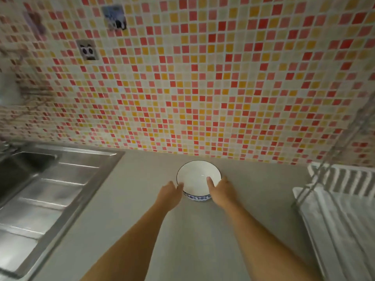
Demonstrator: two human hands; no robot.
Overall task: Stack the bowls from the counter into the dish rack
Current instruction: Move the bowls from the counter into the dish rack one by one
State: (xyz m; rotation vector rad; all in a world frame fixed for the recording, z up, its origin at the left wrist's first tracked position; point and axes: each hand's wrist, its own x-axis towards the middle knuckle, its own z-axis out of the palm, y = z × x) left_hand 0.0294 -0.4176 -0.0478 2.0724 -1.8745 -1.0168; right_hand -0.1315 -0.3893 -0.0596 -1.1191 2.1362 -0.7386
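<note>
A white bowl (pixel 195 179) with a dark rim and a blue pattern on its outside stands on the grey counter (pixel 154 236) close to the tiled wall. My left hand (pixel 169 194) touches its left rim with curled fingers. My right hand (pixel 220 190) grips the right rim, the thumb lying inside the bowl. The white dish rack (pixel 343 207) with a metal wire frame sits at the right edge of the counter, partly cut off by the frame edge.
A stainless steel sink (pixel 24 167) with a ribbed draining board (pixel 40 201) fills the left side. A mosaic tile wall (pixel 192 88) rises behind the counter, with a power socket (pixel 88 50) on it.
</note>
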